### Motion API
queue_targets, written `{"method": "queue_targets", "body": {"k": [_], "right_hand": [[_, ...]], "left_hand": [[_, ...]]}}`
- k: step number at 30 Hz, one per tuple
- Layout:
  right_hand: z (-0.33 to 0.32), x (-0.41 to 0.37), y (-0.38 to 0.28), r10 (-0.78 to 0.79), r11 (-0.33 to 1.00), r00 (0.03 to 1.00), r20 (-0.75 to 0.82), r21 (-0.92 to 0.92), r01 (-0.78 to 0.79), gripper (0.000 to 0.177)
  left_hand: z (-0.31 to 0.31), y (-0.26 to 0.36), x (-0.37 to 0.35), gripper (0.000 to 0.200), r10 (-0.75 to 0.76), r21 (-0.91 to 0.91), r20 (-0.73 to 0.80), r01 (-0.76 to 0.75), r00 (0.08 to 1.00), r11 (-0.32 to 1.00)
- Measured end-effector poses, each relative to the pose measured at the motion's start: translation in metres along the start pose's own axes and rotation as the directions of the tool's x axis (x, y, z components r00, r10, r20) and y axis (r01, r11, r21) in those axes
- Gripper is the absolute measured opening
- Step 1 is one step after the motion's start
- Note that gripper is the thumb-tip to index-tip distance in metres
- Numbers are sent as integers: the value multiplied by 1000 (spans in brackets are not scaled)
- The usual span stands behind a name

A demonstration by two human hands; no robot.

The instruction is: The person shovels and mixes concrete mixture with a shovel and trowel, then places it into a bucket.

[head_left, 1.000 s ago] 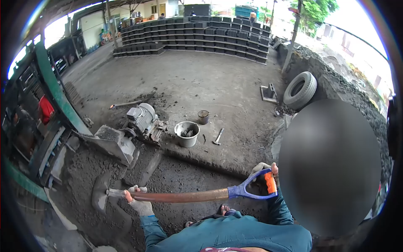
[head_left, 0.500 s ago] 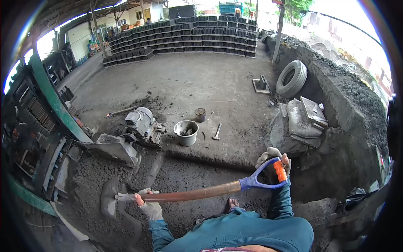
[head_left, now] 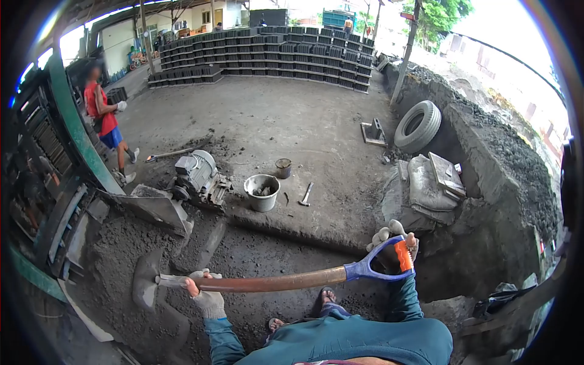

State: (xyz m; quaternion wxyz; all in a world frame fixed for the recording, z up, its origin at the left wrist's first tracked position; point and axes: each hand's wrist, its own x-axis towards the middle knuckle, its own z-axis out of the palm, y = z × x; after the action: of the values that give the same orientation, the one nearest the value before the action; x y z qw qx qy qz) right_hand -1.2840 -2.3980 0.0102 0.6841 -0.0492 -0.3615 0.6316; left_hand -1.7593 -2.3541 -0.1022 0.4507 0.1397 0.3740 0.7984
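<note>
A long shovel (head_left: 286, 280) with a wooden shaft and a blue D-shaped handle with an orange grip lies level across my front. Near its metal end, my left hand (head_left: 207, 298) is closed round the shaft, in a light glove with bare fingertips. My right hand (head_left: 392, 240), gloved the same way, is closed at the D-handle. At the far left end, the shovel's blade (head_left: 146, 280) rests on the dark gravelly mix (head_left: 112, 255); whether it is sunk in cannot be told.
A motor (head_left: 198, 173) stands beyond the step, beside a bucket (head_left: 262, 192) of dark lumps, a small can (head_left: 283, 167) and a hammer (head_left: 306, 193). A person (head_left: 106, 115) in red is at left by a green frame (head_left: 76, 121). Right: tyre (head_left: 418, 126), sacks (head_left: 426, 182). Behind: stacked blocks (head_left: 261, 55).
A person in red has come into view at the left. My view has shifted slightly; the shovel blade sits a little further left, and both my hands keep their hold.
</note>
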Motion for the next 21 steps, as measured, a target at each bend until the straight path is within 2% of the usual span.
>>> {"method": "queue_targets", "body": {"k": [2,5,6,9,11,12,13,14,15,21], "right_hand": [[-2,2,-3,29,1000,999,15,0,-29,60],[-3,3,-11,70,997,997,28,-48,-68,52],[-3,2,-12,77,996,997,13,-55,-76,52],[0,-3,-16,98,993,995,-25,-71,-99,52],[1,-9,-17,113,991,993,-41,-70,-116,53],[-9,-11,-17,130,991,992,-2,-27,-130,55],[-1,-14,-18,132,991,990,-57,-27,-134,59],[-8,-18,-18,141,990,989,-33,-8,-142,62],[-15,-18,-19,149,989,989,-6,11,-149,66],[-5,-23,-24,145,986,984,-107,-64,-153,72]], "left_hand": [[7,-1,-3,58,-3,-46,1,3,1000,999],[10,-8,3,58,43,-102,-56,-49,997,994],[6,-9,5,52,20,-172,-25,-24,999,985],[11,-16,6,50,74,-276,-23,-78,997,958],[17,-15,2,53,47,-421,84,-7,995,907],[22,-14,-1,55,46,-471,147,29,988,882],[24,-15,-2,57,48,-516,207,67,977,854],[21,-18,0,60,78,-551,285,97,955,829],[21,-19,0,60,71,-557,273,98,959,824],[16,-18,-1,57,49,-539,233,88,971,838]]}}
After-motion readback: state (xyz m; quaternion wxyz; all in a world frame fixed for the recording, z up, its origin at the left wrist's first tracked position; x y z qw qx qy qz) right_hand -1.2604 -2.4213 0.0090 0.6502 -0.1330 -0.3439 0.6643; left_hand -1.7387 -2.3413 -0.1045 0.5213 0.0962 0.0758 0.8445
